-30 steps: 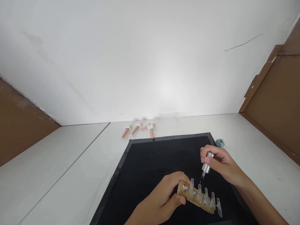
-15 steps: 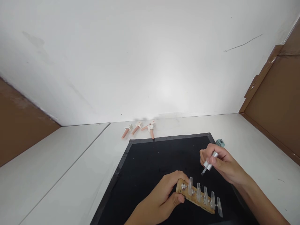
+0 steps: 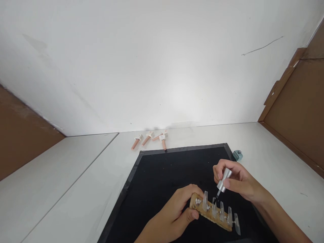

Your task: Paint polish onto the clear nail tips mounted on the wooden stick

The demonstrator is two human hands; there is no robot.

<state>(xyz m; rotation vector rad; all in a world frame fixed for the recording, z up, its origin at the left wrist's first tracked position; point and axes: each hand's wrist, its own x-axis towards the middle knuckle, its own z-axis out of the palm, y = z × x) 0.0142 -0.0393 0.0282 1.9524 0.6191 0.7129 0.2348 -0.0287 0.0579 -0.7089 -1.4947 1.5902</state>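
My left hand grips the left end of a wooden nail stand, thumb in front and fingers behind. Several clear false nails stand up from it in a row on silvery mounts. In my right hand, a nail polish brush with a silver cap is pinched between thumb and fingers. Its dark bristle tip points down and left, at the second false nail from the left; whether it touches I cannot tell. A small teal bottle stands beyond the right hand, by the mat's corner.
A black mat with a taped edge lies under both hands on the white table. Several pink-handled bottles with whitish heads lie near the white wall. Brown cardboard panels stand at both sides.
My right hand has come down and left, bringing the brush tip from above the mat to the second false nail. The left hand and nail stand have stayed in place.
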